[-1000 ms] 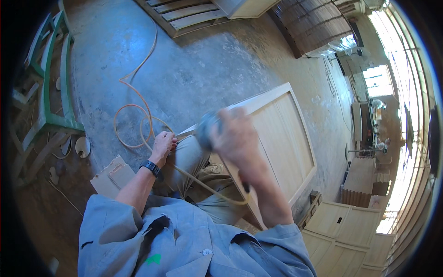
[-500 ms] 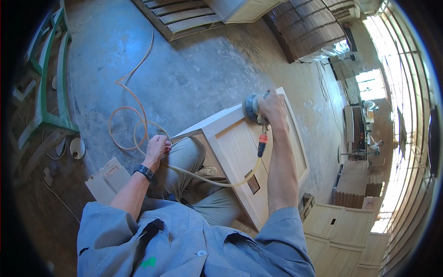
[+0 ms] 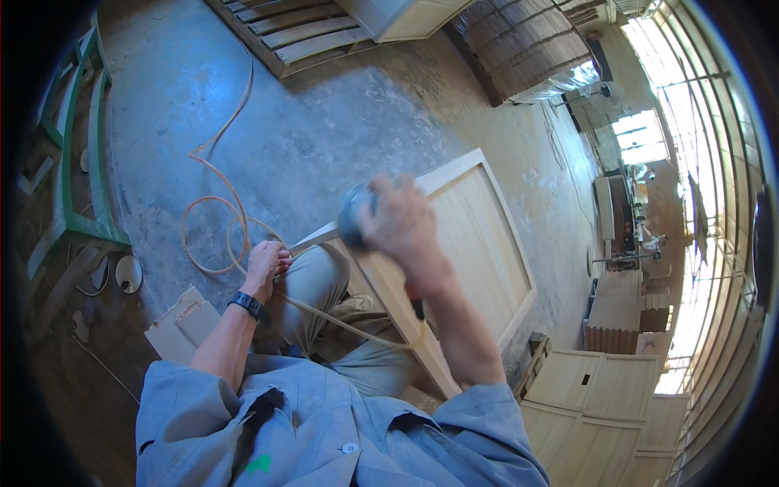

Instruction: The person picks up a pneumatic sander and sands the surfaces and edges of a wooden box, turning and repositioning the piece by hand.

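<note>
My right hand [image 3: 398,223], smeared by motion, is wrapped round a round-padded air sander [image 3: 355,217] at the near left corner of a pale wooden panel cabinet [image 3: 479,235]. The cabinet leans at an angle in front of my legs; its framed face is turned up. A yellowish air hose [image 3: 349,332] runs from below the sander across my lap to my left hand [image 3: 268,266]. That hand is closed round the hose beside my knee, its palm side hidden. Beyond it the hose loops over the floor. My right forearm covers part of the cabinet face.
A green frame [image 3: 89,227] stands at the left. Scrap board [image 3: 185,321] lies by my left elbow. A slatted pallet [image 3: 312,36] and stacked brown panels [image 3: 519,45] are at the back. More pale wooden panels [image 3: 592,390] stand at the lower right.
My right hand and the sander have swept left and nearer along the cabinet, from its far edge to the near left corner. My left hand stays by the knee. The view has shifted slightly.
</note>
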### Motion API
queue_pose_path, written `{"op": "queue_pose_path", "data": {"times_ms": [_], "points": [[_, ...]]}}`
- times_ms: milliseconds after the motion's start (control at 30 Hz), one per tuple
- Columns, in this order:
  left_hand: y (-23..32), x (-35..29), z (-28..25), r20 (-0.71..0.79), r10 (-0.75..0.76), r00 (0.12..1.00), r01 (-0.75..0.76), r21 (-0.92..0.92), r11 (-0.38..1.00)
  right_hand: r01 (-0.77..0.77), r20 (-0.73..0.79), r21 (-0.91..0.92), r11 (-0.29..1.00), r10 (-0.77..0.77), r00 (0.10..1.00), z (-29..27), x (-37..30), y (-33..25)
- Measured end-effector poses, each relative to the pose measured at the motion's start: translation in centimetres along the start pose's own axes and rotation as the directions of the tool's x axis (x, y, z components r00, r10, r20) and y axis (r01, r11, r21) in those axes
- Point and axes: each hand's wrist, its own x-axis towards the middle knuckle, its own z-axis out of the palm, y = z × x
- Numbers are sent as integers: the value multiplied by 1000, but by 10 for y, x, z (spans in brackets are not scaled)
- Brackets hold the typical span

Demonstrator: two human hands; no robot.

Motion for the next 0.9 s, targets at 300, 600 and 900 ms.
{"op": "queue_pose_path", "data": {"times_ms": [300,600,900], "points": [[13,-14,-7,15,24,1000,-23,-56,998,-574,56,-45,817,576,815,-17,45,151],[0,29,16,201,-198,959,235,-180,955,-644,-304,19,764,619,725,-59,-162,174],[-53,103,92,477,-274,835,547,-667,506,-826,-387,168,538,806,447,-82,-352,82]]}}
